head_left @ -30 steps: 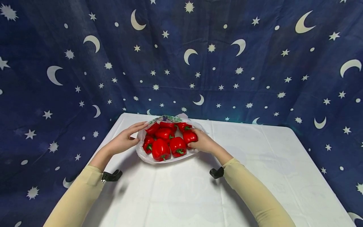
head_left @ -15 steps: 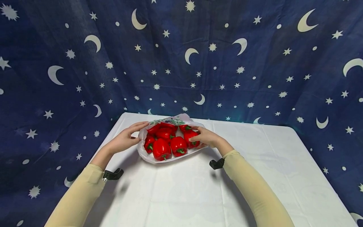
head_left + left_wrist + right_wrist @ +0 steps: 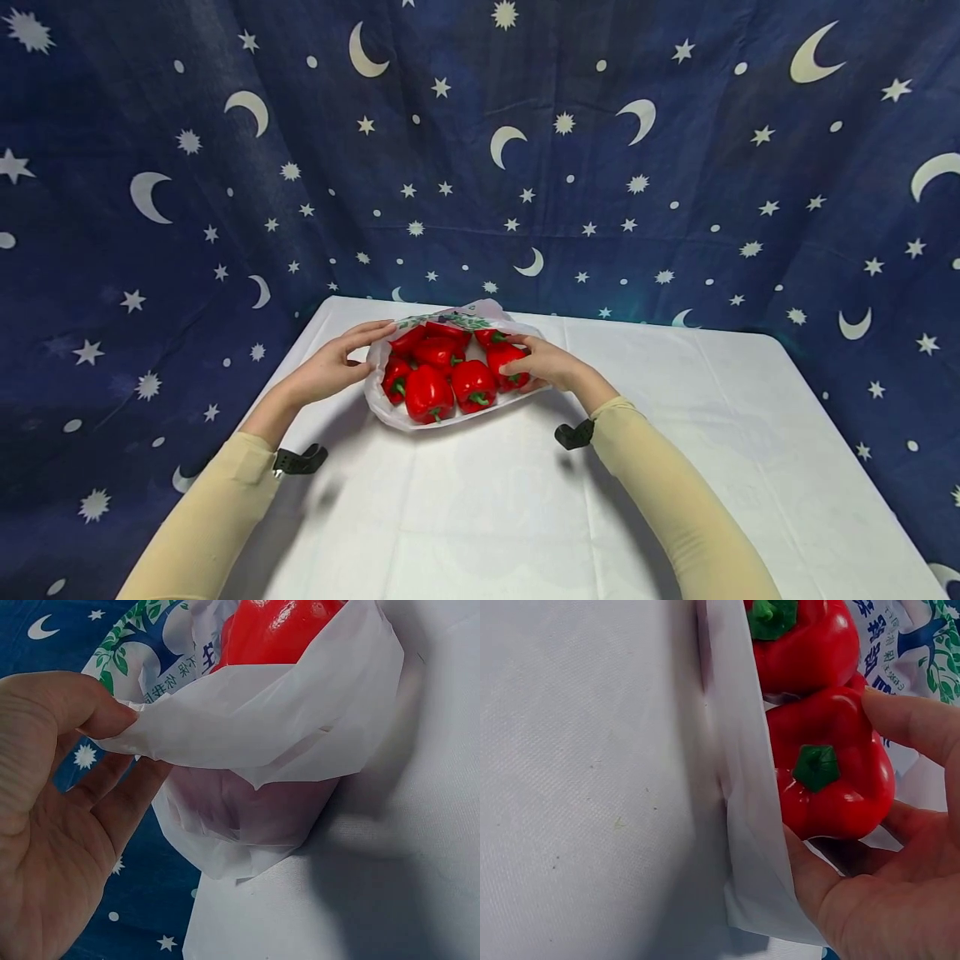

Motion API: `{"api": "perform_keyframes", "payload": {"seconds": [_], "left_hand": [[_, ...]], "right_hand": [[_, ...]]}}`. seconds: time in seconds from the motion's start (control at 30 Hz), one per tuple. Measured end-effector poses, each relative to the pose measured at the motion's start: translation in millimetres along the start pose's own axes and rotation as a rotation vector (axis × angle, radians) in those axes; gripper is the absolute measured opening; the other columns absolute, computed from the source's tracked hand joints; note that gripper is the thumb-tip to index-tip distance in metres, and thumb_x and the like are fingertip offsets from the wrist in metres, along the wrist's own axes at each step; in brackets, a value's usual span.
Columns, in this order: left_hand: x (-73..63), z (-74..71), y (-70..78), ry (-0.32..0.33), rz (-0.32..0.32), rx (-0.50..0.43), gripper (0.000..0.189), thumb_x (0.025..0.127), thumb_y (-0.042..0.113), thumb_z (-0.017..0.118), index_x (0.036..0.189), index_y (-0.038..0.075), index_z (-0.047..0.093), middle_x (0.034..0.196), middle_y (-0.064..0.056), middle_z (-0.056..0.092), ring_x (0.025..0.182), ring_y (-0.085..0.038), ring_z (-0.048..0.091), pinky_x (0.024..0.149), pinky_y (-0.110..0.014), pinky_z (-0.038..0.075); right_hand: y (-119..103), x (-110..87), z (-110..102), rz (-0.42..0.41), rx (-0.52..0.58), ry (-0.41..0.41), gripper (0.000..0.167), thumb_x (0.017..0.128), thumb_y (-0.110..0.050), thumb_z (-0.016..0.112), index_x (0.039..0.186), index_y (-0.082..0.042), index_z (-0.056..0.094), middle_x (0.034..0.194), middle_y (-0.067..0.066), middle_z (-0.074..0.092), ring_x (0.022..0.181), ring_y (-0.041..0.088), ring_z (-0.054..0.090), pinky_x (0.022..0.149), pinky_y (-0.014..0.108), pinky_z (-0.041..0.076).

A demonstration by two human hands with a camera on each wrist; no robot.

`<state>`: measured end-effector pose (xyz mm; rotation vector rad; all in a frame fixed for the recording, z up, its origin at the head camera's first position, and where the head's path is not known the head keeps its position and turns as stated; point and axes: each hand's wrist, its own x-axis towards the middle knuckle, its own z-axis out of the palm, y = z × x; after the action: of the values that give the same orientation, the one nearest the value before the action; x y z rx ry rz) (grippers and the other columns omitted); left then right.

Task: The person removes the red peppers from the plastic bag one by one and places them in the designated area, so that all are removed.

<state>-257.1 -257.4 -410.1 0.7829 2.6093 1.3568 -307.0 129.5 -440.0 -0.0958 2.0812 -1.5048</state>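
A white plastic bag (image 3: 420, 427) lies on its side in the head view, its mouth facing the person. Several red bell peppers (image 3: 428, 395) with green stems lie inside. My left hand (image 3: 327, 367) pinches the bag's left rim; in the left wrist view, thumb and fingers meet on the folded plastic (image 3: 217, 735). At the right side of the mouth, my right hand (image 3: 551, 364) is around the rightmost bell pepper (image 3: 504, 357). The right wrist view has its index finger on that pepper (image 3: 840, 780), the thumb at the bag's rim, and the other fingers partly hidden behind.
A white cloth covers the table (image 3: 480, 517). Behind it hangs a dark blue curtain (image 3: 450, 150) with moons and stars. Green leaf print shows on the bag's far part. Black straps (image 3: 300, 460) sit on both wrists.
My right hand has shifted slightly right, and the rightmost bell pepper shows more of its face between the fingers. My left hand stays on the rim.
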Motion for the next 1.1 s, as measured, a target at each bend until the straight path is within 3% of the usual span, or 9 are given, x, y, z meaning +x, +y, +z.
{"api": "perform_keyframes", "payload": {"seconds": [0.3,0.53,0.7,0.87,1.1], "left_hand": [[-0.3,1.0,-1.7,0.007,0.014,-0.018,0.059,0.095,-0.008,0.058,0.148,0.019,0.057,0.162,-0.002,0.036,0.15,-0.027,0.027,0.099,-0.017,0.04],[-2.4,1.4,0.2,-0.005,-0.042,0.007,0.059,0.097,-0.004,0.054,0.144,0.031,0.061,0.162,0.006,0.037,0.151,-0.022,0.027,0.101,-0.025,0.042],[-2.0,1.3,-1.4,0.005,-0.021,0.014,0.056,0.096,-0.006,0.053,0.143,0.024,0.063,0.16,0.0,0.04,0.149,-0.025,0.031,0.098,-0.031,0.045],[-0.8,1.4,-3.6,0.02,0.016,0.008,0.06,0.095,-0.009,0.056,0.147,0.021,0.059,0.158,-0.002,0.041,0.146,-0.026,0.034,0.102,-0.037,0.043],[-0.4,2.3,-3.2,0.034,0.029,0.002,0.061,0.094,-0.01,0.055,0.149,0.016,0.057,0.158,-0.005,0.041,0.146,-0.027,0.034,0.1,-0.034,0.043]], "right_hand": [[4.1,0.1,2.7,-0.025,-0.022,0.034,0.085,0.087,-0.017,0.079,0.158,-0.012,0.033,0.15,0.02,0.039,0.107,0.028,0.062,0.083,0.045,0.058],[6.2,0.4,4.1,-0.033,-0.031,0.05,0.086,0.087,-0.017,0.08,0.158,-0.012,0.033,0.15,0.02,0.039,0.105,0.027,0.063,0.081,0.043,0.059],[5.8,-0.4,4.8,-0.038,-0.029,0.053,0.085,0.087,-0.018,0.08,0.158,-0.013,0.034,0.151,0.02,0.039,0.105,0.027,0.063,0.08,0.042,0.059],[7.2,0.4,4.5,-0.038,-0.031,0.057,0.084,0.088,-0.019,0.079,0.158,-0.014,0.034,0.151,0.019,0.039,0.104,0.026,0.063,0.081,0.042,0.059],[8.6,3.1,4.5,-0.031,-0.051,0.075,0.085,0.087,-0.019,0.081,0.158,-0.014,0.035,0.149,0.019,0.04,0.103,0.026,0.064,0.081,0.042,0.059]]}}
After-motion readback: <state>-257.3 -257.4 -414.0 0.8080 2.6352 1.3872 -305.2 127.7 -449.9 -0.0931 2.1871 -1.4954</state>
